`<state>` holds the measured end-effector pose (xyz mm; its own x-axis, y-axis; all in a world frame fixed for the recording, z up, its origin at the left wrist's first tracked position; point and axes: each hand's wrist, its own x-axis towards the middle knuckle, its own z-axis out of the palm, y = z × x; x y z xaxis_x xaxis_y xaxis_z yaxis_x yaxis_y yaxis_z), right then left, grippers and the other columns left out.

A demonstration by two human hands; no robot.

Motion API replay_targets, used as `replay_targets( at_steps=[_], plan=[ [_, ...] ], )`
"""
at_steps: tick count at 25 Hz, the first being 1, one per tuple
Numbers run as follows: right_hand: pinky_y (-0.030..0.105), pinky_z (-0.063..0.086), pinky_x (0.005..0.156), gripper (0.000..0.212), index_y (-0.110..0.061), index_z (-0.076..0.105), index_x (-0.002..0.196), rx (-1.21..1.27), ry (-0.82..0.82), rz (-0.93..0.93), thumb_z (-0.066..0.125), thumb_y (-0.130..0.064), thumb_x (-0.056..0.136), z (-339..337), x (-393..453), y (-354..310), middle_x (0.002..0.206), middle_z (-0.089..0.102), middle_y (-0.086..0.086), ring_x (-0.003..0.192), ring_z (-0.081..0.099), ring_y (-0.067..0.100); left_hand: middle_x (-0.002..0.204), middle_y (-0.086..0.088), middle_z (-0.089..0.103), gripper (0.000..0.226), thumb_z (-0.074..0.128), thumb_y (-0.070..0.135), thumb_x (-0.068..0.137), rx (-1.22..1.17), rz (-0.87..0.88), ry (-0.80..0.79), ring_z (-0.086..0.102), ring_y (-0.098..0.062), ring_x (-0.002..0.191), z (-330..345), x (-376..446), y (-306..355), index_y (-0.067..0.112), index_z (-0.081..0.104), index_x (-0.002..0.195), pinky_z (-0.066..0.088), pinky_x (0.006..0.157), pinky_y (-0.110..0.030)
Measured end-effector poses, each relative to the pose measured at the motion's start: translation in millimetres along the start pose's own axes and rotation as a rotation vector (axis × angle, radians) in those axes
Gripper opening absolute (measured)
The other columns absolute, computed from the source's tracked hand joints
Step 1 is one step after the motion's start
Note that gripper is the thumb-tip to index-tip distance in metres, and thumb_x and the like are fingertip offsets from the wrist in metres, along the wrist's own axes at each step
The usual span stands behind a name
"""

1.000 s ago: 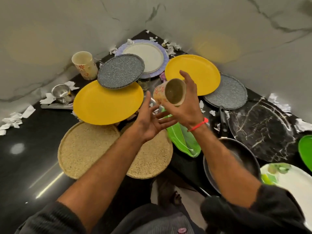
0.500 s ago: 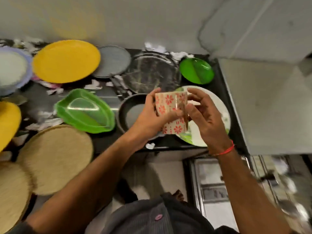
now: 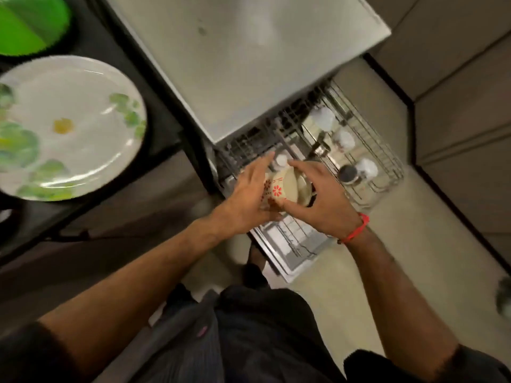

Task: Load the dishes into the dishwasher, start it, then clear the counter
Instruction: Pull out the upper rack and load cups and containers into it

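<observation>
— Where is the cup?
— Over the pulled-out dishwasher rack. The left hand and the right hand both hold it, fingers curled around its sides.
— And the counter?
— A flowery plate sits there, far left.

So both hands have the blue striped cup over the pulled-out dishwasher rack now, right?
Not quite: the head view shows the cup is cream with red flowers, not blue striped. The rest holds: the left hand and right hand both hold it over the pulled-out dishwasher rack.
</observation>
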<state>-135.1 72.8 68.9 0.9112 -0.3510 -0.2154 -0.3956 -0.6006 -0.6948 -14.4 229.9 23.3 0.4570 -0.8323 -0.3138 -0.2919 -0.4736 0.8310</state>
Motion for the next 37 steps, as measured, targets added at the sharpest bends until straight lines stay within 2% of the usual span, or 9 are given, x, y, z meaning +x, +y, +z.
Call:
replay_targets(
  at_steps=[2, 5, 8, 11, 17, 22, 27, 32, 37],
  plan=[
    [0.017, 0.037, 0.099, 0.081, -0.015, 0.047, 0.14, -0.003, 0.083, 0.131, 0.082, -0.042, 0.072, 3, -1, 57, 0.134, 0.045, 0.006, 0.12, 0.045, 0.011, 0.164, -0.007, 0.007, 0.119, 0.084, 0.034, 0.079, 0.098, -0.086, -0.086, 0.008, -0.031, 0.152, 35, 33, -3, 0.025, -0.001, 0.162, 0.016, 0.124, -0.057],
    [0.034, 0.046, 0.101, 0.078, -0.015, 0.049, 0.136, -0.008, 0.091, 0.279, 0.084, -0.038, 0.07, 31, 6, 137, 0.134, 0.042, 0.01, 0.115, 0.049, 0.021, 0.164, -0.009, 0.013, 0.106, 0.075, 0.041, 0.087, 0.256, -0.178, -0.185, 0.012, -0.034, 0.152, 67, 64, -20, 0.02, 0.002, 0.161, 0.015, 0.124, -0.054],
    [0.043, 0.047, 0.1, 0.077, -0.019, 0.047, 0.138, -0.044, -0.046, 0.355, 0.083, -0.03, 0.071, 77, 11, 193, 0.139, 0.038, 0.011, 0.117, 0.05, 0.036, 0.162, -0.007, 0.015, 0.097, 0.072, 0.037, 0.09, 0.323, -0.26, -0.227, 0.015, -0.033, 0.15, 80, 72, -31, 0.022, 0.008, 0.161, 0.022, 0.122, -0.055],
    [0.051, 0.048, 0.096, 0.078, -0.024, 0.042, 0.144, -0.109, -0.172, 0.364, 0.079, -0.023, 0.075, 119, 15, 221, 0.146, 0.033, 0.008, 0.115, 0.046, 0.041, 0.16, -0.005, 0.022, 0.085, 0.07, 0.034, 0.093, 0.341, -0.274, -0.231, 0.021, -0.031, 0.147, 86, 76, -32, 0.024, 0.017, 0.159, 0.027, 0.119, -0.056],
    [0.048, 0.053, 0.09, 0.073, -0.034, 0.038, 0.143, -0.244, -0.184, 0.312, 0.074, -0.033, 0.079, 145, 38, 222, 0.148, 0.029, 0.005, 0.125, 0.035, 0.038, 0.156, -0.003, 0.033, 0.072, 0.065, 0.037, 0.095, 0.363, -0.286, -0.283, 0.028, -0.029, 0.144, 98, 77, -33, 0.024, 0.03, 0.156, 0.033, 0.115, -0.057],
    [0.048, 0.05, 0.096, 0.078, -0.03, 0.036, 0.145, -0.283, -0.202, 0.278, 0.077, -0.038, 0.078, 147, 34, 218, 0.148, 0.03, 0.008, 0.126, 0.037, 0.038, 0.154, -0.001, 0.037, 0.07, 0.064, 0.043, 0.093, 0.36, -0.308, -0.278, 0.033, -0.027, 0.143, 92, 78, -37, 0.027, 0.034, 0.154, 0.034, 0.115, -0.057],
    [0.052, 0.043, 0.102, 0.092, -0.029, 0.025, 0.149, -0.327, -0.238, 0.318, 0.08, -0.04, 0.076, 147, 31, 214, 0.151, 0.023, 0.011, 0.131, 0.031, 0.037, 0.154, -0.001, 0.037, 0.064, 0.065, 0.035, 0.096, 0.347, -0.33, -0.233, 0.033, -0.025, 0.143, 85, 74, -36, 0.027, 0.035, 0.153, 0.034, 0.115, -0.055],
    [0.054, 0.038, 0.108, 0.09, -0.029, 0.025, 0.15, -0.296, -0.269, 0.333, 0.078, -0.039, 0.078, 149, 28, 216, 0.154, 0.02, 0.013, 0.135, 0.027, 0.038, 0.156, -0.002, 0.036, 0.063, 0.064, 0.034, 0.097, 0.336, -0.351, -0.17, 0.034, -0.026, 0.142, 75, 62, -39, 0.028, 0.036, 0.153, 0.034, 0.116, -0.053],
    [0.047, 0.041, 0.106, 0.057, -0.015, 0.042, 0.145, -0.061, 0.021, 0.281, 0.058, -0.01, 0.09, 134, 32, 205, 0.138, 0.043, 0.016, 0.126, 0.04, 0.034, 0.158, -0.004, 0.035, 0.063, 0.063, 0.031, 0.098, 0.31, -0.348, -0.109, 0.033, -0.024, 0.144, 66, 36, -51, 0.026, 0.035, 0.154, 0.033, 0.118, -0.05]
  ],
)
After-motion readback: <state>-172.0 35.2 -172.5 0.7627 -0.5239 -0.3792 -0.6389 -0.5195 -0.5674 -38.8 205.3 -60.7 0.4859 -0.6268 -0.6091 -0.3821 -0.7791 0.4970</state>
